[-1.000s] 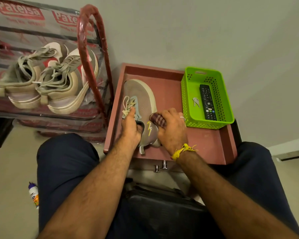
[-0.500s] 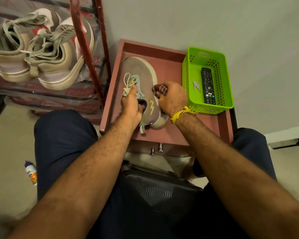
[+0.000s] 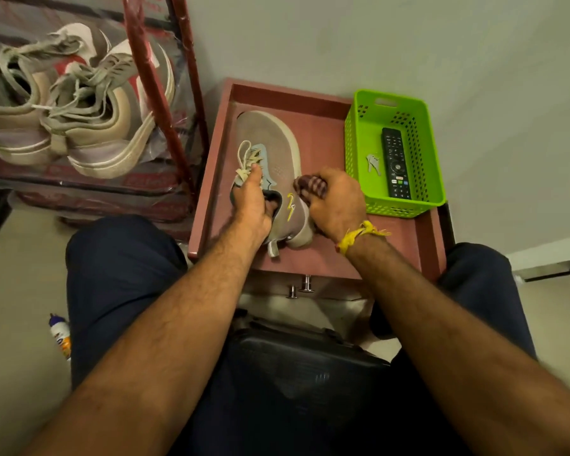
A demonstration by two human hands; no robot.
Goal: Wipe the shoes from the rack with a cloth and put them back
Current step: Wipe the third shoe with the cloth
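A grey-brown sneaker (image 3: 270, 143) with pale laces and a yellow mark lies toe-away on the reddish tray-top table (image 3: 316, 113). My left hand (image 3: 252, 205) grips its collar, fingers tucked inside the opening. My right hand (image 3: 338, 202) holds a bunched striped maroon cloth (image 3: 310, 185) against the shoe's right side near the heel. On the left stands the shoe rack (image 3: 175, 103), with a pair of beige sneakers (image 3: 79, 120) on its plastic-covered shelf.
A green basket (image 3: 405, 110) at the table's right holds a black remote (image 3: 396, 162) and a small key-like item (image 3: 373, 162). A black case (image 3: 303, 360) sits between my knees. A small bottle (image 3: 60, 337) lies on the floor at the left. The wall is close behind the table.
My right hand with the cloth has slid along the shoe's right side, forward and then back toward the heel. The left hand kept its grip on the collar. The camera shifted slightly.
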